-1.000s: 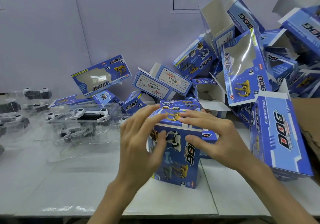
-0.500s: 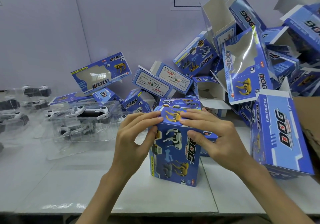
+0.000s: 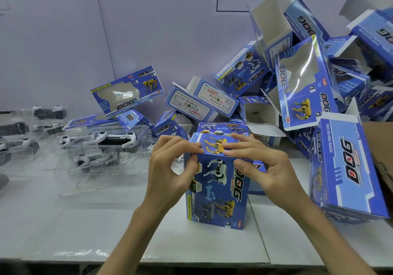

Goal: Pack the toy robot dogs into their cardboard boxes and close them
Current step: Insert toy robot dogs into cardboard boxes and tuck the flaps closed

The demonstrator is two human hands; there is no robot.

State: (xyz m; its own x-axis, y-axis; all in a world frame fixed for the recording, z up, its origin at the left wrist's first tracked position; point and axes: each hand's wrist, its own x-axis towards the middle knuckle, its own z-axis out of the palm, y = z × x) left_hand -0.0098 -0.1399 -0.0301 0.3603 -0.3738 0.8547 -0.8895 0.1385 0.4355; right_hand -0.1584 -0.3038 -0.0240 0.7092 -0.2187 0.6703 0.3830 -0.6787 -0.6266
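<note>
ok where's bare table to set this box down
Bare table lies front-left, between the held box and the clear trays. A narrow strip lies right, before the leaning box. The back is crowded with piled boxes.

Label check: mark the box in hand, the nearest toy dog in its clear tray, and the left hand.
box (image 3: pixel 214 191), head view, front face by the bone print.
toy dog (image 3: pixel 116 141), head view, dark body between the white joints.
left hand (image 3: pixel 165 171), head view, back of the hand.
</note>
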